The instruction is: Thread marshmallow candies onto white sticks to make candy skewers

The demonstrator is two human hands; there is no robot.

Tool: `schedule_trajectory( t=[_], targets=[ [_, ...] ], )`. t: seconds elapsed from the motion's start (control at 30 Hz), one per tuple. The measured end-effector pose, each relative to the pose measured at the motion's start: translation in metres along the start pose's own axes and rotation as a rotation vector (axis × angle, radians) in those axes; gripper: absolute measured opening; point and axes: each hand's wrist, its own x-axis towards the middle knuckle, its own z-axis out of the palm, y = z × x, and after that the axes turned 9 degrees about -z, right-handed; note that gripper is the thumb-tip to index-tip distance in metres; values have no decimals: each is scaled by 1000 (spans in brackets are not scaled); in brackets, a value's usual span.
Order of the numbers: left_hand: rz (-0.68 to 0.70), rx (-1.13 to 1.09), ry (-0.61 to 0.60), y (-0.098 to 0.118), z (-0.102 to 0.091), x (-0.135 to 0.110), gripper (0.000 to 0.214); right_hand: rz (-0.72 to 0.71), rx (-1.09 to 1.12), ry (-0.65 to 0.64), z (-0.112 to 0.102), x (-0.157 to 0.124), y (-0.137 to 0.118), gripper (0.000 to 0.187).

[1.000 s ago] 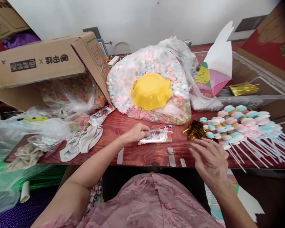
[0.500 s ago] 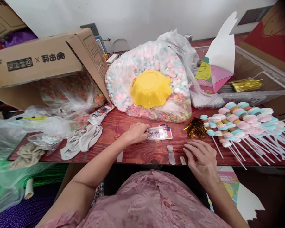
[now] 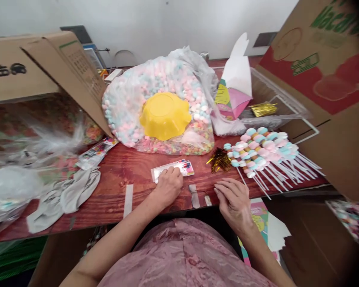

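Observation:
My left hand (image 3: 167, 185) rests with curled fingers on a small clear printed packet (image 3: 179, 168) lying on the red wooden table (image 3: 119, 167). My right hand (image 3: 233, 198) lies at the table's front edge with fingers stretched out, holding nothing. Just beyond it sits a bunch of gold twist ties (image 3: 219, 160). To its right lie several marshmallow skewers (image 3: 261, 147) with white sticks pointing right.
A big clear bag of pastel marshmallows (image 3: 155, 103) carries an upturned yellow bowl (image 3: 164, 115). A pink paper box (image 3: 233, 99) stands behind. Cardboard boxes stand at left (image 3: 48, 67) and right (image 3: 332, 99). Grey gloves (image 3: 68, 195) and plastic bags (image 3: 14, 179) lie left.
The camera has turned right, so everything shifts left in view. My left hand has slid the packet toward the table's front edge. My right hand has drawn back slightly.

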Motion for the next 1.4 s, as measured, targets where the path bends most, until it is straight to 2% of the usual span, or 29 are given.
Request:
schedule_trajectory(
  t=[0.1, 0.2, 0.43, 0.6, 0.7, 0.83, 1.0, 1.13, 1.2, 1.3, 1.4],
  targets=[
    [26, 13, 86, -7, 7, -3, 20, 50, -74, 17, -10, -6, 13, 10],
    [34, 7, 135, -9, 4, -7, 18, 101, -160, 56, -19, -11, 28, 10],
    [-89, -68, 194, -9, -1, -7, 16, 189, -368, 121, -34, -7, 42, 13],
    [-67, -230, 322, -19, 10, -2, 22, 241, -548, 240, -64, 2, 72, 12],
    [-45, -226, 334, -22, 12, -3, 19, 292, -634, 293, -83, 12, 94, 15],
    [24, -194, 256, -24, 9, -6, 19, 293, -724, 206, -97, 35, 111, 18],
    [45, -331, 211, -31, 8, -5, 25, 265, -853, 122, -96, 60, 120, 20],
    [-21, -486, 286, -35, 12, -3, 21, 248, -816, -112, -89, 65, 132, 17],
    [-22, -547, 257, -36, 10, -3, 18, 259, -786, -184, -87, 64, 141, 24],
    [6, -570, 142, -38, 3, -4, 18, 280, -733, -176, -90, 59, 151, 36],
    [12, -593, 51, -41, -4, -4, 22, 284, -664, -89, -97, 49, 145, 35]
  ],
)
